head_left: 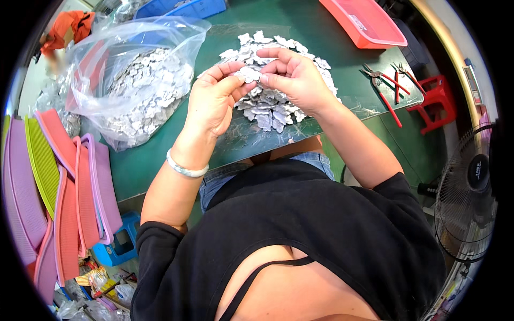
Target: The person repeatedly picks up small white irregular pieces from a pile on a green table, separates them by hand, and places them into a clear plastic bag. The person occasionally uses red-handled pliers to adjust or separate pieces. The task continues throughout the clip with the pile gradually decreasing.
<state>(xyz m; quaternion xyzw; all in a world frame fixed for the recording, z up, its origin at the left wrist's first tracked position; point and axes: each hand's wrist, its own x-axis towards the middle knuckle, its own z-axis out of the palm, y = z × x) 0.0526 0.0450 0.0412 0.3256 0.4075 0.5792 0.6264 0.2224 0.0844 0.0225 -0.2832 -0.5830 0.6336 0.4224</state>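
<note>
Between my two hands is a small flat silver-grey metal piece [248, 75] with an irregular outline. My left hand [218, 93] pinches its left side between thumb and fingers. On its right edge the thumb and forefinger of my right hand [294, 77] close, the other fingers curled above. Beneath and behind both hands spreads a heap of similar grey pieces [270, 109] on the green table [235, 142]. To the left of my left hand, a clear plastic bag [182, 40] lies open with many more such pieces inside.
Red-handled pliers [383, 96] lie at the table's right, near a red tray [369, 27]. A blue bin [193, 9] stands at the back. Stacked coloured trays [69, 187] lean at the left, beside a blue stool [120, 243]. At right are a red stool [436, 101] and a fan [466, 198].
</note>
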